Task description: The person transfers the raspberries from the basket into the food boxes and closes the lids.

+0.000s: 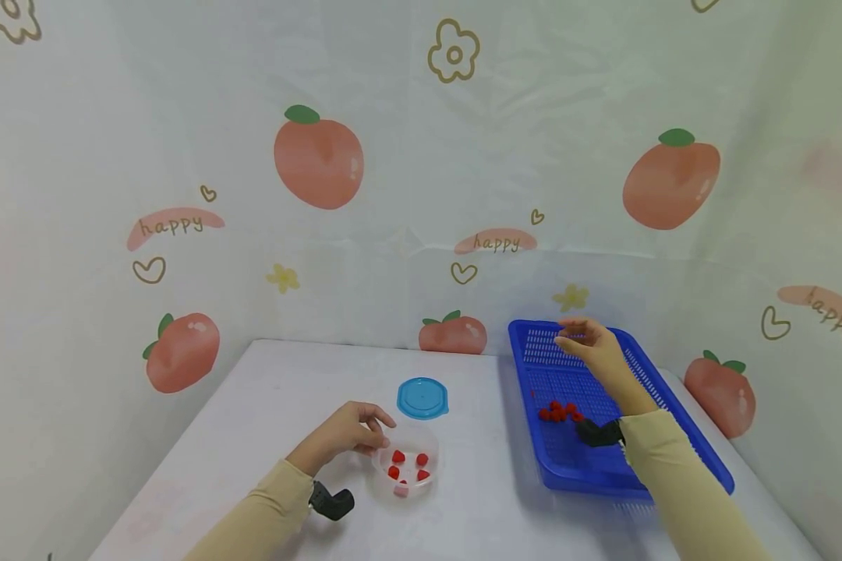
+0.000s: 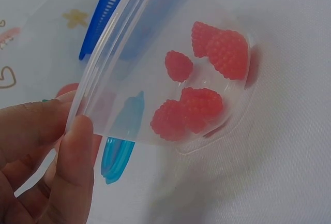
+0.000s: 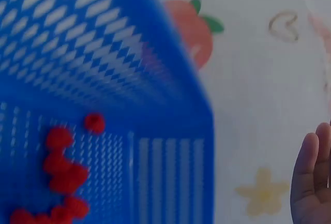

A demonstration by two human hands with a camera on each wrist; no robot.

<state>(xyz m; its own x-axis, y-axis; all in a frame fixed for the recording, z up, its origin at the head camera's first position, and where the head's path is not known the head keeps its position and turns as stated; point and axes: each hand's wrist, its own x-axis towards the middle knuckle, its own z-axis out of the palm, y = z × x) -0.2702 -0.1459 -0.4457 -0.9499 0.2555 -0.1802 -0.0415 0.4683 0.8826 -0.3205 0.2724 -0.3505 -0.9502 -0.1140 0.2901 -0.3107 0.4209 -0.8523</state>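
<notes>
My left hand [image 1: 354,430] pinches the rim of a clear plastic tub [image 1: 410,461] between thumb and fingers. In the left wrist view the tub [image 2: 121,61] holds several red raspberries [image 2: 227,53] on its bottom. Over the far part of a blue plastic basket [image 1: 589,477] hangs my right hand [image 1: 591,347], its fingers loosely bent with nothing seen between them. Only the fingers of this hand [image 3: 312,175] show at the right edge of the right wrist view. More raspberries [image 1: 557,411] lie clustered in the basket, toward its left side.
A round light blue lid [image 1: 422,398] lies on the white table [image 1: 302,374] just behind the tub. The basket's slotted walls stand up at the right of the table. Behind everything hangs a white cloth [image 1: 407,156] printed with fruit and hearts.
</notes>
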